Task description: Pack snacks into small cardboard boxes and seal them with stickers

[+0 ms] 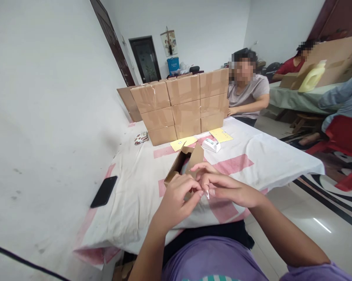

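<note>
Both hands meet above the near edge of the table, close to my body. My left hand is closed in a pinch, thumb against forefinger; what it pinches is too small to make out. Its fingertips touch those of my right hand, which is also closed in a pinch. A small, shiny, clear piece, like a scrap of plastic or tape, sticks out between the right thumb and fingers. Just behind the hands stands an open cardboard box with raised flaps; its dark inside is mostly hidden.
Closed cardboard boxes are stacked across the table's far side. Before them lie yellow cards, a white tape dispenser-like object and a small patterned packet. A black phone is at left. A person sits behind the table.
</note>
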